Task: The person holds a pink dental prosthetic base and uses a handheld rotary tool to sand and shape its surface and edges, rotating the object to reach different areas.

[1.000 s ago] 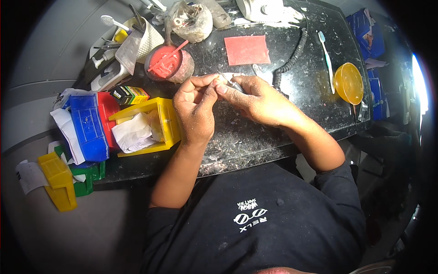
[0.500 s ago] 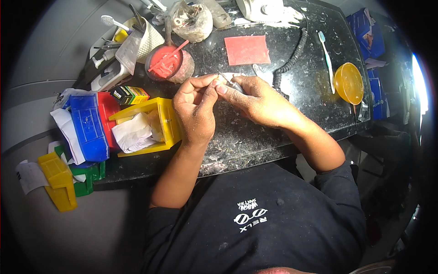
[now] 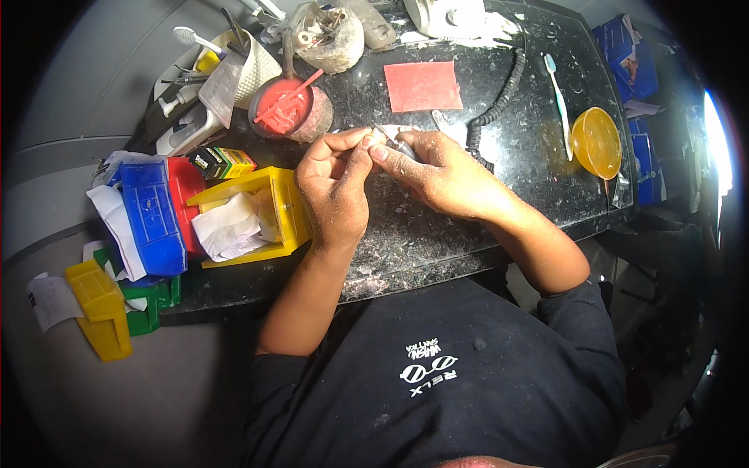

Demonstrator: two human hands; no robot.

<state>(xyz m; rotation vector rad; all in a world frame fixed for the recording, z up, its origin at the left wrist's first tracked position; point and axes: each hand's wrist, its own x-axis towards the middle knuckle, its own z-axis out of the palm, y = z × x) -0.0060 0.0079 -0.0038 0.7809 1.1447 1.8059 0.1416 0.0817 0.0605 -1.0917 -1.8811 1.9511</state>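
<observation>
Above the bench's front half, my left hand (image 3: 335,187) pinches a small pale piece (image 3: 377,136), too small to identify. My right hand (image 3: 437,175) is closed around a grey rotary handpiece (image 3: 407,152), its slim tip at that piece and the thumb almost touching my left fingers. A black coiled cord (image 3: 499,101) runs back from beside the right hand. Beyond the hands lie a pink rectangular sheet (image 3: 423,84) and a metal pot of pink material (image 3: 285,108) with a pink stick across it.
On the black bench (image 3: 374,249), yellow bins (image 3: 289,214), blue bins (image 3: 148,218), a red bin and a small box (image 3: 222,161) crowd the left. A tool holder (image 3: 242,78) and cluttered bag (image 3: 324,39) stand behind. At right are a toothbrush (image 3: 562,109) and orange bowl (image 3: 597,144).
</observation>
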